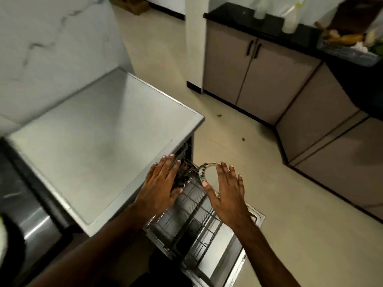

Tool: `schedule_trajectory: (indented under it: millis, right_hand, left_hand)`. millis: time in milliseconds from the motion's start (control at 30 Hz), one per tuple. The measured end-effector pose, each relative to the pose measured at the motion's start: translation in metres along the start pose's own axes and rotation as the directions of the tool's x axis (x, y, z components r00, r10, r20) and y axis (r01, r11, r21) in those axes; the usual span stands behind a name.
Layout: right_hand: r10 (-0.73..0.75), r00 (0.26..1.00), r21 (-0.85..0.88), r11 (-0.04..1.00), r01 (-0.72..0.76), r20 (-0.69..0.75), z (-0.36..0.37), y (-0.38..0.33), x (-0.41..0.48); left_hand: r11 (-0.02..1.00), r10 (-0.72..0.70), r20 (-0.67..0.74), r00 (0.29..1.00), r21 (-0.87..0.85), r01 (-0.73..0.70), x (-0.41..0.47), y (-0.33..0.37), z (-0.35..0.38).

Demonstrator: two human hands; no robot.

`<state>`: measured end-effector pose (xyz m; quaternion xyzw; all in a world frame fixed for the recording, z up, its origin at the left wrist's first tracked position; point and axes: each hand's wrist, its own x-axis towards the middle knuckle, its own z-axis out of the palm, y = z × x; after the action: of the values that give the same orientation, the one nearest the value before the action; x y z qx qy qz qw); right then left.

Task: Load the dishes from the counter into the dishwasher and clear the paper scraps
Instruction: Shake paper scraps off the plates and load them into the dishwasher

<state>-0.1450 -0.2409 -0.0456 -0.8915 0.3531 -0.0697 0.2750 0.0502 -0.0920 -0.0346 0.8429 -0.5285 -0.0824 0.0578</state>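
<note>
While both arms reach forward from the bottom edge, we look down into an open dishwasher (230,243), its door dropped flat and its wire lower rack (186,230) drawn out over it.

The left hand (163,183) hovers over the rack's far left corner, beside the machine's steel top (99,152). The right hand (228,195) hovers just right of it. On both hands the fingers are straight and spread, released and grasping nothing.

Between the hands, a plate (201,172) with a speckled rim stands on edge at the rack's far end, partly hidden behind the right thumb. Something dark sits under the left hand; we cannot tell what it is.

We judge the plate to be loaded, so the step is seating it. To do that well, we would check that it sits upright between the tines, then slide the rack in evenly with both hands.

Beyond, two small dark scraps (219,115) lie on the pale floor (290,193); whether they are paper we cannot tell. Farthest off, a black bench (238,15) over brown cupboards (255,69) carries pale bottles (290,19) and a basket (348,51).
</note>
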Motion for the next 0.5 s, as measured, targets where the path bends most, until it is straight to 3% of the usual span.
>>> schedule_trajectory:
  millis: [233, 500]
  right_hand:
    - [-0.225, 0.967, 0.070, 0.973, 0.218, 0.119, 0.008, -0.094, 0.003]
    - [-0.443, 0.880, 0.130, 0.896, 0.426, 0.173, 0.060, -0.201, -0.028]
  left_hand:
    - [0.961, -0.269, -0.050, 0.962, -0.077, 0.265, -0.091, -0.047, -0.036]
    - [0.831, -0.553, -0.094, 0.828, -0.140, 0.539, -0.238, -0.111, -0.068]
